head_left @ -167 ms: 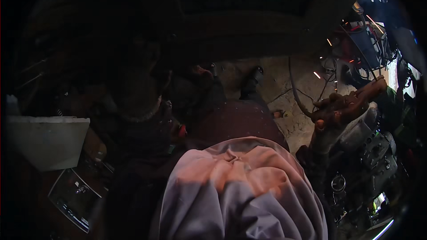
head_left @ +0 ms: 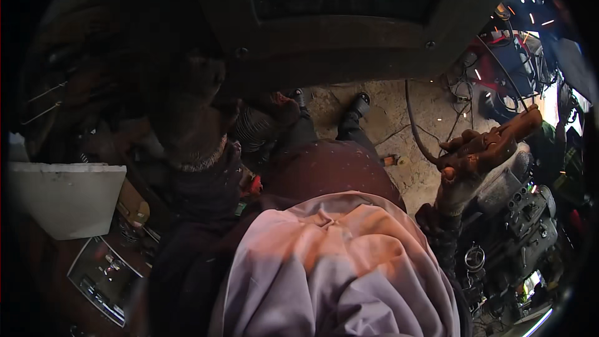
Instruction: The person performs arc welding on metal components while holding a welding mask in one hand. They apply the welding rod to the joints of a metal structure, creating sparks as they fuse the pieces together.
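Your right hand, at 3 o'clock, is closed around a brown holder, whose far end points toward 2 o'clock. A thin rod slants up and left from that end, and a dark cable curves down to your hand from nearer the centre. Your left hand, toward 10 o'clock, is lost in shadow by the lower left of a dark windowed frame that fills 12 o'clock; you cannot tell whether its grip is wide, narrow or on something. Bright sparks streak about 2 o'clock, above the concrete floor and beyond it. Pinkish cloth bunches at 6 o'clock. A pale panel-like piece sits between 8 and 9 o'clock, and grey metal parts crowd 4 o'clock.
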Tool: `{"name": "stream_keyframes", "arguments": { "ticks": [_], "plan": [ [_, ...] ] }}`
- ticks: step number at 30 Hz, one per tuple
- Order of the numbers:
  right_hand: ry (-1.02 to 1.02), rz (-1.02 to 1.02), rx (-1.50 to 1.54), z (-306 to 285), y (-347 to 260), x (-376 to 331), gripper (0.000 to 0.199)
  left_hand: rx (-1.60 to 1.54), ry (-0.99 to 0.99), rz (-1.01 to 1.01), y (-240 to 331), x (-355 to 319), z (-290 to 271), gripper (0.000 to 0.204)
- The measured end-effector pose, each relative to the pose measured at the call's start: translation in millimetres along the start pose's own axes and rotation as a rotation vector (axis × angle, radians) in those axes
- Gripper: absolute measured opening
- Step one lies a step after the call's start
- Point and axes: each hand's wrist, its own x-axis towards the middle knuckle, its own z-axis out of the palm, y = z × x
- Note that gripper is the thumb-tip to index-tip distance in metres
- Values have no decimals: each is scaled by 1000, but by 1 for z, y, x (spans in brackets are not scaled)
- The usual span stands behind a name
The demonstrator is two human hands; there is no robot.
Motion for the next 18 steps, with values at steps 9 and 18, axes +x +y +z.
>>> {"name": "stream_keyframes", "arguments": {
  "ticks": [9, 18],
  "plan": [
    [-6, -38, -15, 3, -4, 4, 102, -99, -12, -126, 4, -4, -4, 40],
    [-25, 57, -21, -3, 5, 3, 106, -117, -3, -144, 5, -2, -3, 38]
  ]
}}
